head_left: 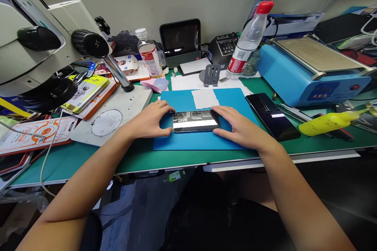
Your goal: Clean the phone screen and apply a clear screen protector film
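A smartphone point(196, 121) lies lengthwise on a blue mat point(167, 143), its glossy dark screen up and throwing back bright reflections. My left hand point(153, 119) grips its left end, thumb at the near corner and fingers at the far corner. At the right end my right hand point(235, 125) holds it the same way, thumb near and fingers far. Just behind the phone, a white sheet of paper point(205, 99) rests on the mat. To the right of the mat lies a dark glass panel point(273, 119), which looks like a second phone or a screen.
A microscope point(38, 55) overhangs its pale base point(132, 106) at left. Boxes point(86, 90) crowd beside it. Bottles point(149, 53), a tablet point(180, 41) and a grey phone stand point(212, 74) stand behind. At right are a blue heating plate machine point(312, 70) and a yellow squeeze bottle point(328, 122).
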Motion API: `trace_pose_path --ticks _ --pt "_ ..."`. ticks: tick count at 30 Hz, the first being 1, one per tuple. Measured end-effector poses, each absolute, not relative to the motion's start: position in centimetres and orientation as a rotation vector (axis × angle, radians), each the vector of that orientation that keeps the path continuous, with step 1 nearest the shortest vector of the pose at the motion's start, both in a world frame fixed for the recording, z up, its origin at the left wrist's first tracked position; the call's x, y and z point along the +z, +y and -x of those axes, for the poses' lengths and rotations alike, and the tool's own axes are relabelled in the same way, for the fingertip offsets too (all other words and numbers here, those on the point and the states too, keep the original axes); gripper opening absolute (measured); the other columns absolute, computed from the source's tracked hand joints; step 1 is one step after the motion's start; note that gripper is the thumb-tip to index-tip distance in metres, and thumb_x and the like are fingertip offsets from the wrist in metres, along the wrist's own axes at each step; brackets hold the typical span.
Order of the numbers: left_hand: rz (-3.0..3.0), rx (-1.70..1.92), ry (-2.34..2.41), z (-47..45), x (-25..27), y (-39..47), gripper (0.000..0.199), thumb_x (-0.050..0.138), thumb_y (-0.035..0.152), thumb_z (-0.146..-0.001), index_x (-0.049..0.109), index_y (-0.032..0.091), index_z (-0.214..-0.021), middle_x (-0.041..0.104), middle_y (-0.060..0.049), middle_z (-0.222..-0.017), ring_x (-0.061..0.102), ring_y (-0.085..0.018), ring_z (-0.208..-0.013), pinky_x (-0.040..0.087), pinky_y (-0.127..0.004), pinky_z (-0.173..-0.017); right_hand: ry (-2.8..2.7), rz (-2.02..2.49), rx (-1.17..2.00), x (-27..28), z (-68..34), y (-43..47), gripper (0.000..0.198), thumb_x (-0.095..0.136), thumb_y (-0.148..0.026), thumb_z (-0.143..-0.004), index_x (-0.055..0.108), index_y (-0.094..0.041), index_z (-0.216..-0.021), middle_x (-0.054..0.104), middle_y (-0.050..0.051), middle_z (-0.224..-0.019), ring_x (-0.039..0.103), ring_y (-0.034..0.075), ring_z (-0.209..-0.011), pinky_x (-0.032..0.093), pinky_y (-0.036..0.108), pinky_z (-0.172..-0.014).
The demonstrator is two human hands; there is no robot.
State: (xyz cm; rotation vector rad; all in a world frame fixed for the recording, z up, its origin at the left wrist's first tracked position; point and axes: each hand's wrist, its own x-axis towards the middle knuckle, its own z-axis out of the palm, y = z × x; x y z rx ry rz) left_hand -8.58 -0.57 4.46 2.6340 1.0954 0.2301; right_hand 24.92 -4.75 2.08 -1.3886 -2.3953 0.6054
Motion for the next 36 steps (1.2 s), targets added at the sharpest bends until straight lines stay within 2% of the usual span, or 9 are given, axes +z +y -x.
trace_pose_path --ticks 5,18,32,36 --pt "-2.643 0.219 1.09 8.56 4.45 -0.58 0.054 0.064 0.044 -0.082 0.06 0.016 -0.128 0.062 -0.012 -0.118 0.059 -0.033 -0.115 0.045 -0.05 -0.108 -2.392 1.401 0.622 2.12 -24.94 -4.79 0.076 0.056 -0.061 -0.095 0.041 -0.021 -0.159 0.048 0.017 -0.161 0.042 0.038 -0.149 0.042 0.06 -0.118" --pt "-2.635 0.207 1.083 8.54 4.46 -0.58 0.054 0.065 0.048 -0.084 0.06 0.018 -0.129 0.062 -0.011 -0.118 0.06 -0.032 -0.114 0.047 -0.049 -0.105 -2.385 1.378 0.611 1.98 -24.97 -4.74 0.074 0.057 -0.061 -0.095 0.04 -0.027 -0.159 0.049 0.014 -0.16 0.044 0.039 -0.148 0.043 0.062 -0.117" --pt "-2.624 0.195 1.072 8.57 4.45 -0.57 0.058 0.066 0.053 -0.085 0.06 0.018 -0.131 0.061 -0.012 -0.119 0.06 -0.032 -0.114 0.045 -0.048 -0.108 -2.392 1.377 0.609 1.77 -25.17 -4.73 0.076 0.056 -0.062 -0.096 0.039 -0.022 -0.159 0.049 0.016 -0.16 0.042 0.037 -0.149 0.041 0.06 -0.119" --pt "-2.623 0.19 1.064 8.63 4.3 -0.51 0.062 0.067 0.057 -0.086 0.059 0.017 -0.132 0.061 -0.012 -0.121 0.058 -0.032 -0.116 0.047 -0.047 -0.105 -2.385 1.371 0.611 1.75 -25.07 -4.71 0.076 0.057 -0.06 -0.096 0.039 -0.022 -0.16 0.049 0.015 -0.16 0.042 0.037 -0.149 0.041 0.059 -0.119"
